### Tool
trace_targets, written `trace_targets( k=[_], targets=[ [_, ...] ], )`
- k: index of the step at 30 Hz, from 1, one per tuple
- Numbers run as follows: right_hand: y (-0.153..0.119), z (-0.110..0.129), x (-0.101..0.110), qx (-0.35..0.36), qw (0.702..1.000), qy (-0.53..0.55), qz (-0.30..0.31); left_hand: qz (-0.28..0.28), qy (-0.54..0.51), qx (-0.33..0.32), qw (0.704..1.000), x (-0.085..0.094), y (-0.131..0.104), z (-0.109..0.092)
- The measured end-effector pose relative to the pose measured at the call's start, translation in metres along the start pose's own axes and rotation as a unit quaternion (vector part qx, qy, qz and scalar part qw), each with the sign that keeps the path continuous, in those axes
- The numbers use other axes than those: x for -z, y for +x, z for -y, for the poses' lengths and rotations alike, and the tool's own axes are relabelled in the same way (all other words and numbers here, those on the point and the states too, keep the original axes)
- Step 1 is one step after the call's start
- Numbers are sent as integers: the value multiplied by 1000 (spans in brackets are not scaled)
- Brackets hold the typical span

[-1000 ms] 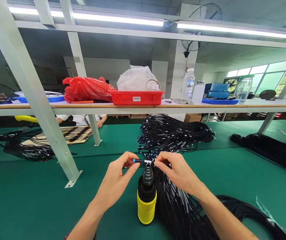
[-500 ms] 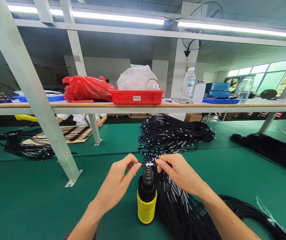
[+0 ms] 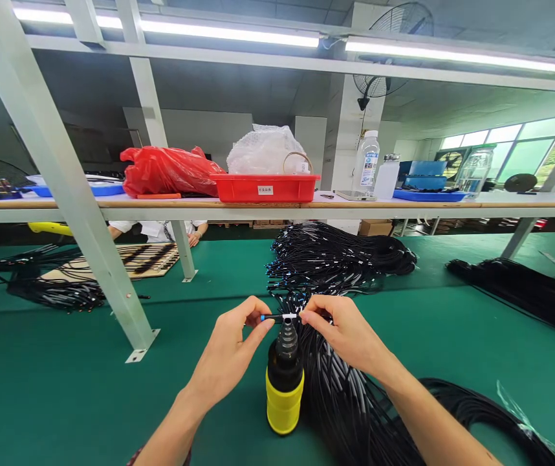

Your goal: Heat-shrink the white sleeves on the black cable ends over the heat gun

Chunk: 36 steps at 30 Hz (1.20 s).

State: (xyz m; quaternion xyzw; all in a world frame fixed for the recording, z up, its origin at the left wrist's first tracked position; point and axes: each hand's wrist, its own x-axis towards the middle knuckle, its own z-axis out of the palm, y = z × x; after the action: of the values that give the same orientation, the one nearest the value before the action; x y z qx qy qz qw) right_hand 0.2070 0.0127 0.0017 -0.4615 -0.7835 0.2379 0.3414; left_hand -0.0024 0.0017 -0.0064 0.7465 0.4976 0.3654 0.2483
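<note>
A thin black cable [image 3: 277,317] with a blue tip and a white sleeve runs level between my two hands. My left hand [image 3: 239,336] pinches it near the blue tip. Pinched on its other side, just right of the white sleeve [image 3: 289,316], is my right hand [image 3: 338,327]. Directly below the sleeve points the coiled metal nozzle of a yellow and black heat gun [image 3: 284,395], which stands upright on the green bench. Whether the sleeve touches the nozzle, I cannot tell. A bundle of black cables [image 3: 336,382] with grey sleeves lies right beside the heat gun.
Another cable heap [image 3: 340,255] lies behind my hands, and more cables [image 3: 524,291] lie at the right. A white post [image 3: 112,272] rises at the left. The shelf above holds a red bin [image 3: 265,189] and bottles. Across the bench shows a person's hand [image 3: 194,239].
The cable has risen very slightly above the nozzle, and more of its blue tip shows at my left fingers. My right fingers have shifted a little left. The heat gun stays put.
</note>
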Motion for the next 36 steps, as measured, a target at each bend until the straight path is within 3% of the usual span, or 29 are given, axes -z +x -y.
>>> trace_targets(
  k=[10, 18, 26, 31, 36],
  targets=[
    [-2, 5, 1, 8, 1000, 15, -12, 27, -5, 11, 1000, 3, -3, -5],
    [-2, 7, 2, 4, 999, -51, 3, 14, 22, 11, 1000, -1, -2, -6],
    [-1, 3, -2, -6, 1000, -12, -17, -2, -3, 0, 1000, 1, -2, -2],
    [-1, 2, 0, 1, 1000, -4, -12, 36, -7, 18, 999, 1, -1, -2],
    [-2, 4, 0, 4, 1000, -4, -8, 32, -6, 20, 999, -1, 0, 1]
  ],
)
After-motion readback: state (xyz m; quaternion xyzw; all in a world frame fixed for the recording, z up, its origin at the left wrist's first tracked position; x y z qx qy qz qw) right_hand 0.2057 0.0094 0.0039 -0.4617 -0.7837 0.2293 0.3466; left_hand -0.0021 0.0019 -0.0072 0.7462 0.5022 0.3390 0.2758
